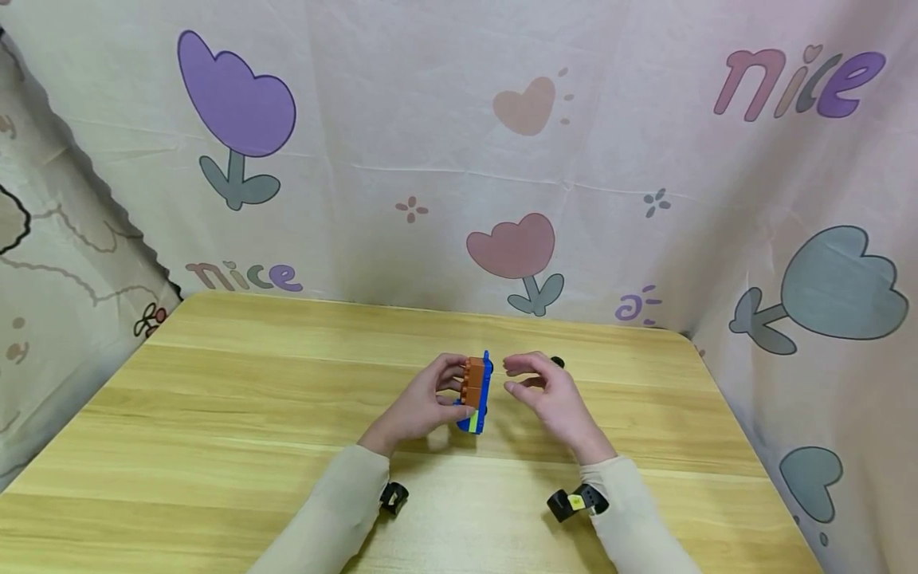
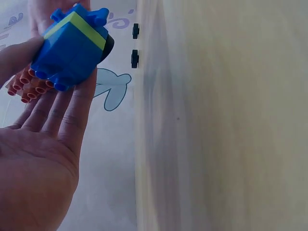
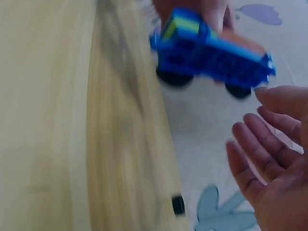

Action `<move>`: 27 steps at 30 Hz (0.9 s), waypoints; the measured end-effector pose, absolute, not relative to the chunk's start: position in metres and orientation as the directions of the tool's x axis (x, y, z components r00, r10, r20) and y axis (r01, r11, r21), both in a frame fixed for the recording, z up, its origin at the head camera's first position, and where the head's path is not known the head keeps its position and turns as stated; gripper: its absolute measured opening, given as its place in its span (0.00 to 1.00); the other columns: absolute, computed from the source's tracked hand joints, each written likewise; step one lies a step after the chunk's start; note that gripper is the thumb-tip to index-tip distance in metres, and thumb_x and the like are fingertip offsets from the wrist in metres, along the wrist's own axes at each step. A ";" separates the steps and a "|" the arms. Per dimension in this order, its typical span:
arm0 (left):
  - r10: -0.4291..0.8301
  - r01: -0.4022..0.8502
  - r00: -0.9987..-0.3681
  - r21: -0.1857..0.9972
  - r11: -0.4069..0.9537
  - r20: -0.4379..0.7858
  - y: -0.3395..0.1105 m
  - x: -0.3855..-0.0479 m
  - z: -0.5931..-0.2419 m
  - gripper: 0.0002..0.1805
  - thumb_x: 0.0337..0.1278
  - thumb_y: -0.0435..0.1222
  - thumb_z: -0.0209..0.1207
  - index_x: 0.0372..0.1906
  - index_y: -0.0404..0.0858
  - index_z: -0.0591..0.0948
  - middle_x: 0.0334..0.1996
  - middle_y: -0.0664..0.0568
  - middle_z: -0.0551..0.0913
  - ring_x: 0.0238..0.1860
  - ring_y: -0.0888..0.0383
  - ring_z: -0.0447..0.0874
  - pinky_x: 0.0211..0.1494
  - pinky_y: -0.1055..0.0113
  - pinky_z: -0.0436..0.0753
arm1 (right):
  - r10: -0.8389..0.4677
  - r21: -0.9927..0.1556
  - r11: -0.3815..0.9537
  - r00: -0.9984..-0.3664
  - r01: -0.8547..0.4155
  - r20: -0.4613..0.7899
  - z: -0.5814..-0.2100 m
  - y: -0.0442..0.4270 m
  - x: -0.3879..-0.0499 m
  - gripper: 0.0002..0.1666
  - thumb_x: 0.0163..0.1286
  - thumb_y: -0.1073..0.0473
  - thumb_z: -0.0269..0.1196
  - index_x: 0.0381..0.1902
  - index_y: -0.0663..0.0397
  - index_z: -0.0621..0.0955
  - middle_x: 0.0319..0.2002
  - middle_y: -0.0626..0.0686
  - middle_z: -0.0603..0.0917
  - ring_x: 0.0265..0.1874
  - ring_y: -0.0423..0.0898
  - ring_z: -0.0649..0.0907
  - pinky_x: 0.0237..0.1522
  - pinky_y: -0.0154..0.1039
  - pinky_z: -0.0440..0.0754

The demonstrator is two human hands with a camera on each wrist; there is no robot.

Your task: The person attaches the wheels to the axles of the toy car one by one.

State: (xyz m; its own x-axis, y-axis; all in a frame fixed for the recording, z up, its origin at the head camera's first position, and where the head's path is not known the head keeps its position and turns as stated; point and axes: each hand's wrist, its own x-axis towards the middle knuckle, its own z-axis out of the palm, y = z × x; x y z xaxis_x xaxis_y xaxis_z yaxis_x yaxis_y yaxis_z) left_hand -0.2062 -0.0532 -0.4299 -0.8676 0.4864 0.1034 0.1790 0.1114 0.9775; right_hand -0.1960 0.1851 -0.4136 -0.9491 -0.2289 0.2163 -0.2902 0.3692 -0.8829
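My left hand grips a toy vehicle built of plastic blocks, tilted up on its side above the table. Its base is blue, with orange-brown studded bricks and a blue and yellow-green block at one end. Two black wheels show along one side of the toy vehicle in the right wrist view. Between thumb and fingers of the left hand, the blue end faces the left wrist camera. A short gap to the right, my right hand hovers with loosely bent fingers, holding nothing; its palm faces the toy.
Two loose black wheels stand on the table in the left wrist view. One black wheel peeks out behind the right hand in the head view. Behind the wooden table hangs a printed cloth. Both wrists wear black straps.
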 end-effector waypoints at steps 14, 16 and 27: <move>0.472 0.161 -0.877 0.982 0.100 0.096 -0.055 -0.208 -0.434 0.36 0.55 0.26 0.67 0.67 0.37 0.65 0.56 0.47 0.77 0.52 0.48 0.77 0.55 0.56 0.80 | -0.165 -0.753 0.632 -0.981 -0.185 0.103 -0.420 0.249 -0.223 0.29 0.67 0.62 0.65 0.65 0.60 0.74 0.64 0.59 0.74 0.63 0.64 0.70 0.64 0.59 0.65; 0.469 0.156 -0.879 0.982 0.104 0.090 -0.055 -0.208 -0.433 0.36 0.54 0.26 0.67 0.67 0.37 0.65 0.56 0.47 0.77 0.52 0.48 0.77 0.55 0.56 0.80 | -0.168 -0.736 0.659 -0.984 -0.157 0.059 -0.421 0.255 -0.226 0.31 0.68 0.61 0.64 0.68 0.59 0.71 0.67 0.60 0.71 0.64 0.67 0.68 0.64 0.60 0.64; 0.462 0.145 -0.884 0.982 0.120 0.074 -0.056 -0.208 -0.434 0.36 0.53 0.26 0.68 0.67 0.37 0.66 0.56 0.47 0.78 0.51 0.48 0.77 0.54 0.56 0.80 | -0.227 -0.643 0.738 -0.973 -0.203 0.047 -0.431 0.268 -0.249 0.29 0.65 0.65 0.65 0.64 0.65 0.73 0.61 0.66 0.73 0.59 0.66 0.73 0.61 0.61 0.67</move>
